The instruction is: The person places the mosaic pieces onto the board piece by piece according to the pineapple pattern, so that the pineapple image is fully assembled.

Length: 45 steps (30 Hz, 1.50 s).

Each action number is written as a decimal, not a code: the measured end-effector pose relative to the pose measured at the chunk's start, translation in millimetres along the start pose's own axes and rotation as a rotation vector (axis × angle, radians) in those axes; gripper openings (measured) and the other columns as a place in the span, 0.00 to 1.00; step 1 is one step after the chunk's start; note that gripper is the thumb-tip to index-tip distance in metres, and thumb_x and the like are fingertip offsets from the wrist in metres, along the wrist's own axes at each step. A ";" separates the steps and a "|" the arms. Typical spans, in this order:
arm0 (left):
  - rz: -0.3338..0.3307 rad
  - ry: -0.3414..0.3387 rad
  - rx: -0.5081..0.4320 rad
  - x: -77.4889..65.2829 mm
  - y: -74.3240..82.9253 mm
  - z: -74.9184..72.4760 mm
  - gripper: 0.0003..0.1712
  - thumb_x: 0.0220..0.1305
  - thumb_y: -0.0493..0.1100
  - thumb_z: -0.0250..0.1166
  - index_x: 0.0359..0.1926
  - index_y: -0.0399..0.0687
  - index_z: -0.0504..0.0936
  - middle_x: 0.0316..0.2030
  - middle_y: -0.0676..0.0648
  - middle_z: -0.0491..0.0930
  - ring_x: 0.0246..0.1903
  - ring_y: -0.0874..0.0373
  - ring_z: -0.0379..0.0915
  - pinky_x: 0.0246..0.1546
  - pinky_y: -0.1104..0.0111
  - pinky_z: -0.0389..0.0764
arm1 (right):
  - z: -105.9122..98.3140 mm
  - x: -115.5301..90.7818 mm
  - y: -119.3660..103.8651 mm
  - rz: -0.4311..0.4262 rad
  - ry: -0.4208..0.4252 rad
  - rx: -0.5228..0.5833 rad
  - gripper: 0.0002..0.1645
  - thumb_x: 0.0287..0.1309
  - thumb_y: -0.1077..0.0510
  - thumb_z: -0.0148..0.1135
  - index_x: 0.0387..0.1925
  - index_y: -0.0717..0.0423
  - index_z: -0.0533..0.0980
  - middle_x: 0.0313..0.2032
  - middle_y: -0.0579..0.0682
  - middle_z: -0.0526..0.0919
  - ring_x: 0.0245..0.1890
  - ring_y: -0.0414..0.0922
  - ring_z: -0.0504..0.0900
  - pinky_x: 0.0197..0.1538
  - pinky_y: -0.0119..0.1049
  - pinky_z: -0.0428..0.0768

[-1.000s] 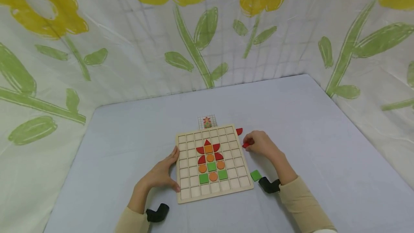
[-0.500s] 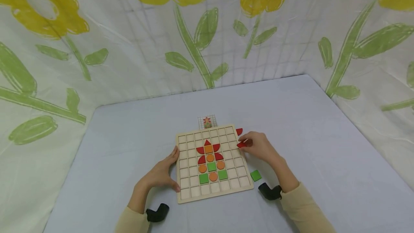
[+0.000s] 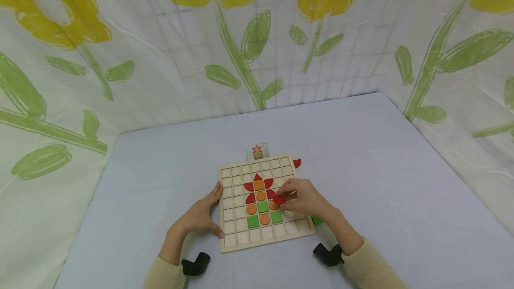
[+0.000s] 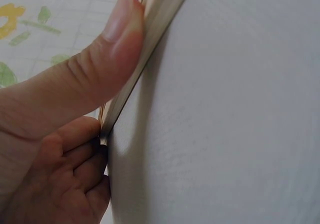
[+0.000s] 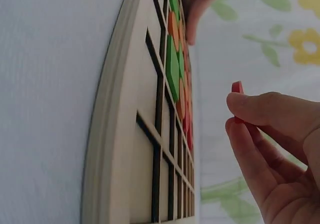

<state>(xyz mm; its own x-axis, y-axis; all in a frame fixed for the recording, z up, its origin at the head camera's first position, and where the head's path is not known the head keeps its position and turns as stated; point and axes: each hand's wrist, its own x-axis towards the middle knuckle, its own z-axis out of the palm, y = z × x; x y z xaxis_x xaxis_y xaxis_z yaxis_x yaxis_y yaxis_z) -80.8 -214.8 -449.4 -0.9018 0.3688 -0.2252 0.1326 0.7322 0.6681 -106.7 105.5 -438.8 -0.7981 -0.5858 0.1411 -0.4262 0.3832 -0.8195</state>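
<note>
My right hand [image 3: 303, 197] pinches a small red tile [image 3: 279, 200] between thumb and forefinger, over the right half of a wooden grid board [image 3: 230, 226]. In the right wrist view the same red tile [image 5: 238, 87] shows edge-on, held above the board surface. On the board, red, orange and green tiles form a figure: a red triangle [image 3: 257, 176] on top, an orange square [image 3: 259, 184] below it, green squares and orange discs lower down. My left hand [image 3: 198, 215] rests with thumb and fingers spread against the board's left edge; the thumb [image 4: 120, 44] touches the rim.
A small printed card [image 3: 257, 150] with a gridded figure lies behind the board. Beside the board's right edge are a loose red tile [image 3: 297, 163] and a green square [image 3: 316, 220], partly hidden by my right hand. A pale cloth covers the table [image 3: 168, 159].
My right hand has carried the red tile from beside the board's right edge leftward and nearer, over the orange disc on the right. My left hand stays put.
</note>
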 end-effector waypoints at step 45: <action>0.013 -0.001 0.003 -1.1 1.2 -1.5 0.74 0.26 0.45 0.85 0.72 0.28 0.51 0.74 0.36 0.43 0.72 0.37 0.43 0.67 0.44 0.54 | 66.3 -2.0 -29.7 -0.041 -0.207 -0.179 0.12 0.44 0.61 0.77 0.35 0.60 0.86 0.27 0.40 0.76 0.26 0.30 0.68 0.29 0.22 0.71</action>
<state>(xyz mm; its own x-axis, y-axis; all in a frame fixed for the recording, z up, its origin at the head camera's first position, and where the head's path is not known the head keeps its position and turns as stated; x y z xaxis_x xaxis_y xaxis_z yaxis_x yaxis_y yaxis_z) -80.3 -215.2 -447.2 -0.8996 0.3789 -0.2171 0.1457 0.7291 0.6687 -64.3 48.0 -451.5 -0.6823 -0.7300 0.0406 -0.5398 0.4656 -0.7013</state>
